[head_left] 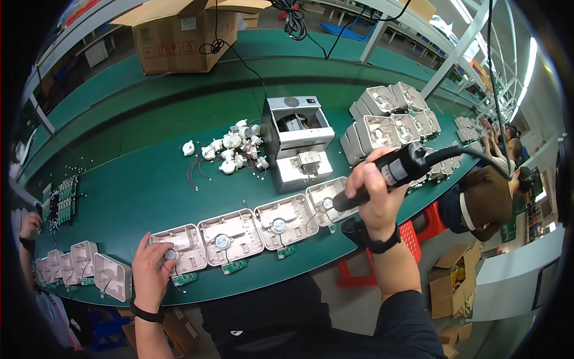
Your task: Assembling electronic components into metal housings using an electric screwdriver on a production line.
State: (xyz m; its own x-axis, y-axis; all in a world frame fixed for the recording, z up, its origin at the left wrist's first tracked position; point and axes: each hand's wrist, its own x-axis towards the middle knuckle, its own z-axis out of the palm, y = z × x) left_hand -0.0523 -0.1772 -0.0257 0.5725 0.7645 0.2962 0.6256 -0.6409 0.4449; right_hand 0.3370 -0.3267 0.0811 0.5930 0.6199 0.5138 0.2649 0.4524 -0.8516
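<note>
In my right hand (376, 194) is a black electric screwdriver (402, 166), gripped around its body, with its cord running off to the right. Its lower end points down over the rightmost plastic housing (335, 190), at the round silver-faced part inside. My left hand (150, 263) pinches a small round silver-faced part (171, 254) in the leftmost housing (190, 239) of the row. Between these two lie a second housing (230, 236) and a third housing (284, 220), each with a round part inside. Small green circuit boards (234, 267) hang on wires along their near edges.
A grey machine (299, 140) stands behind the row, beside a pile of white round parts (233, 146) with wires. Stacked housings (382, 128) fill the back right. More housings (112, 276) sit at the left, near another person's hand (30, 224). A red stool (409, 245) stands below.
</note>
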